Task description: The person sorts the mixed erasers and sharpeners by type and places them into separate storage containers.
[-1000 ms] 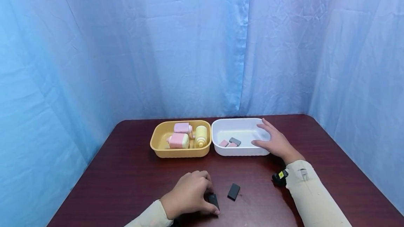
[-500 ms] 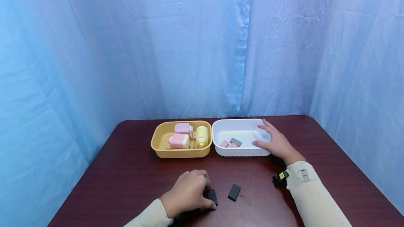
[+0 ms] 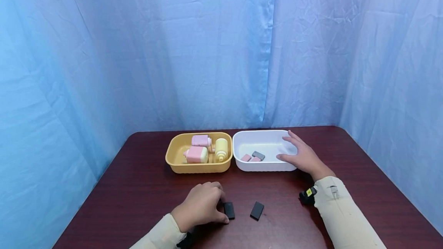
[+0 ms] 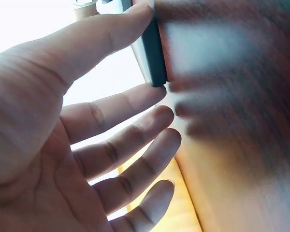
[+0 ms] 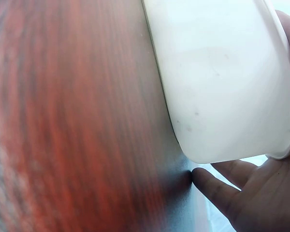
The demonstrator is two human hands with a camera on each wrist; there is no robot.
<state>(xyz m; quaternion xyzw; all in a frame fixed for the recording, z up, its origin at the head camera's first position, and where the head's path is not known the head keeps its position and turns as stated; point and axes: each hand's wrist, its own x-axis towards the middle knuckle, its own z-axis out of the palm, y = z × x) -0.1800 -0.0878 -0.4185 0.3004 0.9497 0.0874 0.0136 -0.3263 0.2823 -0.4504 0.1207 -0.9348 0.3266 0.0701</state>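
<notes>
My left hand (image 3: 200, 206) is low over the table, its thumb and index fingertip at opposite ends of a black rectangular block (image 3: 229, 210). In the left wrist view this block (image 4: 154, 55) stands out dark between thumb and index finger, while the other fingers (image 4: 154, 150) are spread apart. A second black block (image 3: 257, 210) lies a little to the right. My right hand (image 3: 304, 158) holds the right end of a white basket (image 3: 264, 166), thumb and fingers reaching over its rim. In the right wrist view, two fingers show outside the basket wall (image 5: 227, 96).
Pink and grey small blocks (image 3: 258, 155) lie inside the white basket at its left. Beside it stands a yellow basket (image 3: 200, 168) with two pink bottles (image 3: 196, 155) and a yellow bottle (image 3: 221, 148). Blue curtains (image 3: 221, 49) hang behind the dark red table (image 3: 138, 187).
My left hand has shifted left and slightly away from me, the black block moving and turning along with it. My right hand and both baskets stay as they were.
</notes>
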